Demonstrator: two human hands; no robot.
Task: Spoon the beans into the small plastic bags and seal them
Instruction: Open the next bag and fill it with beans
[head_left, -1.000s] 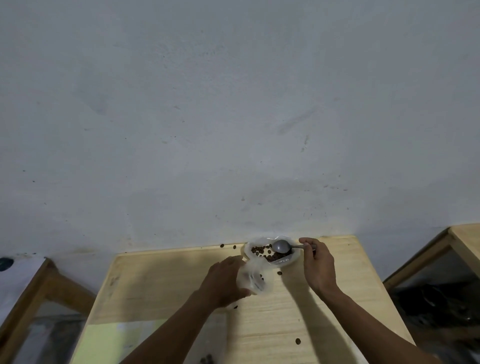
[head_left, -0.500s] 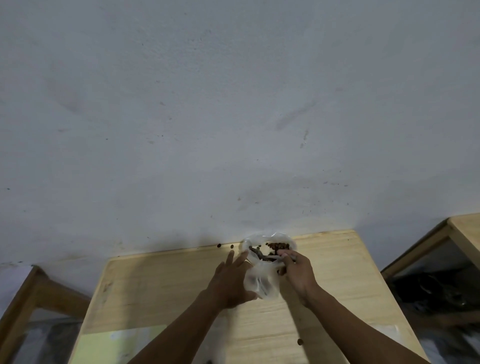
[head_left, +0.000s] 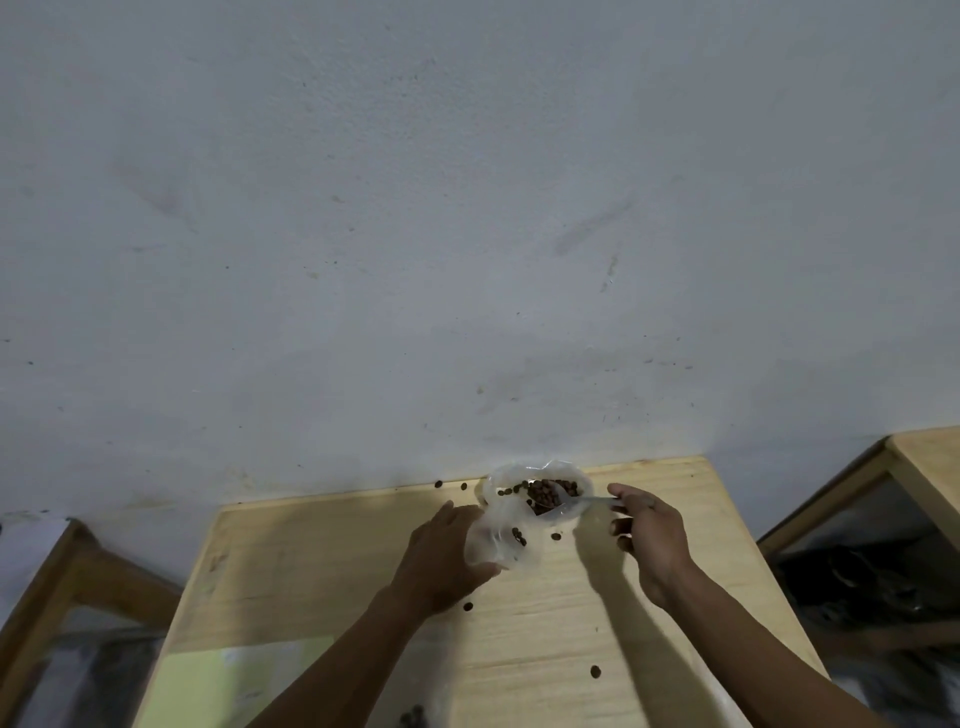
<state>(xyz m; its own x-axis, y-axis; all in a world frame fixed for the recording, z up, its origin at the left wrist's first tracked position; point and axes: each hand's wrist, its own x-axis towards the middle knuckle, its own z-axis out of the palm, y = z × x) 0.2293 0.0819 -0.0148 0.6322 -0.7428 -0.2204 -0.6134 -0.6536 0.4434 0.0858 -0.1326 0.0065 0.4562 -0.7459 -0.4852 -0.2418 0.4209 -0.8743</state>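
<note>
A white bowl (head_left: 498, 480) of brown beans (head_left: 558, 487) stands at the far edge of the wooden table (head_left: 311, 561), against the wall. My right hand (head_left: 649, 535) grips a metal spoon (head_left: 563, 500) whose scoop lies in the beans. My left hand (head_left: 447, 561) holds a small clear plastic bag (head_left: 498, 543) just in front of the bowl, with a few beans inside it.
Loose beans lie scattered on the table, at the far edge left of the bowl (head_left: 439, 484), near my left wrist (head_left: 468, 606) and nearer the front (head_left: 595, 671). A pale green sheet (head_left: 208, 686) lies front left. Wooden glass-sided furniture stands at both sides (head_left: 893, 467).
My right hand has pulled back from the bag's mouth to the right and the spoon now dips into the bowl's beans. The left hand keeps the bag in place.
</note>
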